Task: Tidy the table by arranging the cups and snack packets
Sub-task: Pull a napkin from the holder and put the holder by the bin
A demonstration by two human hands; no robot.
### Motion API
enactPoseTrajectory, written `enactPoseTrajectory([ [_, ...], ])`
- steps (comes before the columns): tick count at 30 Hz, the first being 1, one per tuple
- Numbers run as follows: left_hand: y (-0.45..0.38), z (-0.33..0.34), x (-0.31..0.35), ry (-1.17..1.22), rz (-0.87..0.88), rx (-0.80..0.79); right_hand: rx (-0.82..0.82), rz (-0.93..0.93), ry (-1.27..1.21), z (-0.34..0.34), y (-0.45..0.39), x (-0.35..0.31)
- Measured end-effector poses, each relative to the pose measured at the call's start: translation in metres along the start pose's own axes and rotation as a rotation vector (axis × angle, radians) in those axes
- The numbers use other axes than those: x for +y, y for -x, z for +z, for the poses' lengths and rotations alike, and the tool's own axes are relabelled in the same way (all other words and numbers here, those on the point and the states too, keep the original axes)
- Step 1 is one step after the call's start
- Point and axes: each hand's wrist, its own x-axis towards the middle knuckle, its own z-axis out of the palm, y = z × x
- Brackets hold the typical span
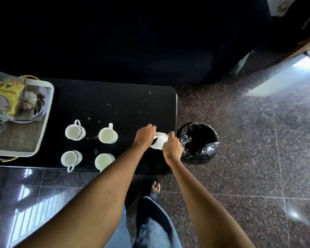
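Observation:
Several white cups stand on the black table [132, 104]: two patterned ones at the left [74, 131] [71, 158] and two plain ones [107, 135] [104, 161] beside them. At the table's right end, my left hand [145, 136] and my right hand [172, 148] both grip a white crumpled piece [159, 140], paper or plastic, close to the edge. A yellow snack packet [6, 96] lies in the tray [48, 104] at the far left.
A bin lined with a black bag [199, 142] stands on the floor just right of the table. White crumbs are scattered on the tabletop behind the cups. My legs and a foot are below, on the speckled tile floor.

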Motion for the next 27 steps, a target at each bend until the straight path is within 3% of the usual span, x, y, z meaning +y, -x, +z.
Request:
enactPoseTrajectory([
  [5,0.015,-0.002,-0.006,0.090,-0.056,-0.007,-0.031,-0.026,0.025,-0.008,0.005,0.003],
  [14,0.065,-0.019,-0.043,0.167,-0.117,0.042,0.059,-0.390,0.200,-0.027,0.040,-0.037],
  [21,0.109,-0.069,-0.114,0.202,-0.173,0.115,-0.024,-0.528,0.234,-0.036,0.076,-0.133],
  [27,0.169,-0.108,-0.227,0.316,-0.261,0.205,-0.068,-0.600,0.182,0.002,0.135,-0.241],
])
